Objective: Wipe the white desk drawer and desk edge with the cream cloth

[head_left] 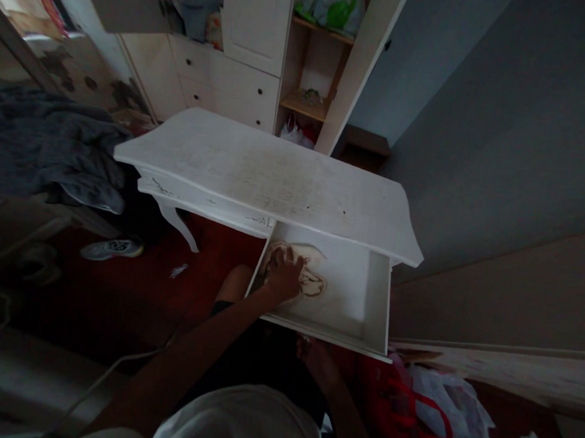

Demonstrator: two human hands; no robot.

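Note:
A white desk (256, 170) stands in front of me with its right-hand drawer (347, 296) pulled out. My left hand (283, 273) reaches into the drawer's left side. Its fingers are curled and pressed down on the brown-stained drawer floor (312, 286); what they hold, if anything, is hidden. My right hand (313, 351) is just below the drawer's front edge, dark against the floor, and its fingers do not show. The rest of the drawer looks bare.
A white wardrobe (256, 23) with open shelves stands behind the desk. Dark bedding (42, 141) lies at the left, with a shoe (111, 248) on the red floor below it. Red-handled plastic bags (429, 409) sit at the lower right by a grey wall.

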